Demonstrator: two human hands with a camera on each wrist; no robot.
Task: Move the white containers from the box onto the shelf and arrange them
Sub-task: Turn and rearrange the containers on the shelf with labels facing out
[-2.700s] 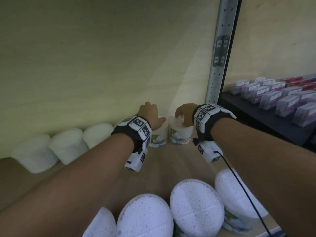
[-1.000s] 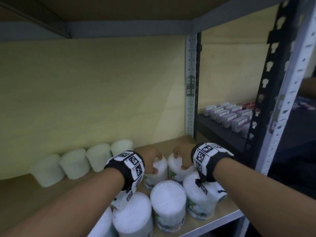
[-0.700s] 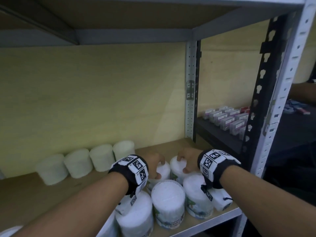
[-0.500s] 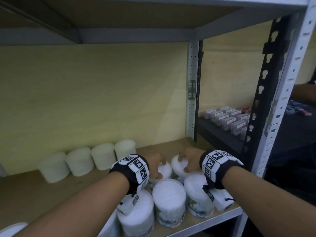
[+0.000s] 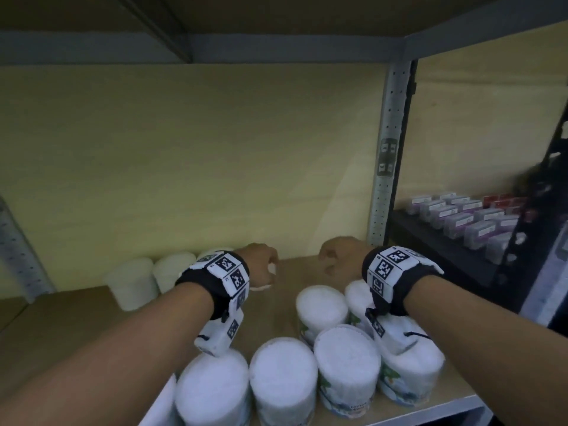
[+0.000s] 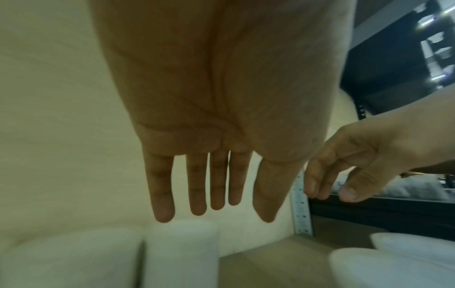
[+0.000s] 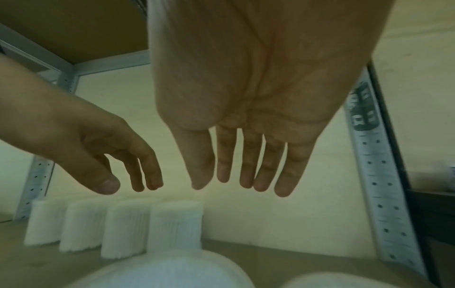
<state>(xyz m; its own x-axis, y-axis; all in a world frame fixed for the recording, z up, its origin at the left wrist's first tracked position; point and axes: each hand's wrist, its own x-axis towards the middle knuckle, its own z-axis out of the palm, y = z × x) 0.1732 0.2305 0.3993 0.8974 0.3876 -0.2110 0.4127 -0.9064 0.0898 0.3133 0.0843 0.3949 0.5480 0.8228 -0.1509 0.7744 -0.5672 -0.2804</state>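
Observation:
Several white containers (image 5: 322,305) stand clustered at the front of the wooden shelf (image 5: 76,318); their tops look like white foam. A row of plain white containers (image 5: 132,281) lines the back wall, also seen in the right wrist view as a row of containers (image 7: 174,224). My left hand (image 5: 261,262) hovers above the shelf near the right end of that row, and it partly hides the last container. My right hand (image 5: 338,256) hovers beside it, above the front cluster. In both wrist views the left fingers (image 6: 197,185) and right fingers (image 7: 246,161) hang straight and hold nothing.
A perforated grey steel upright (image 5: 387,179) stands at the shelf's back right corner. Beyond it, a dark shelf (image 5: 445,256) carries several small labelled boxes (image 5: 461,216). Another shelf board (image 5: 276,13) runs overhead. Bare wood lies at the left of the shelf.
Both hands have let go of the two container tops they gripped and have risen above the shelf. Their fingers have straightened.

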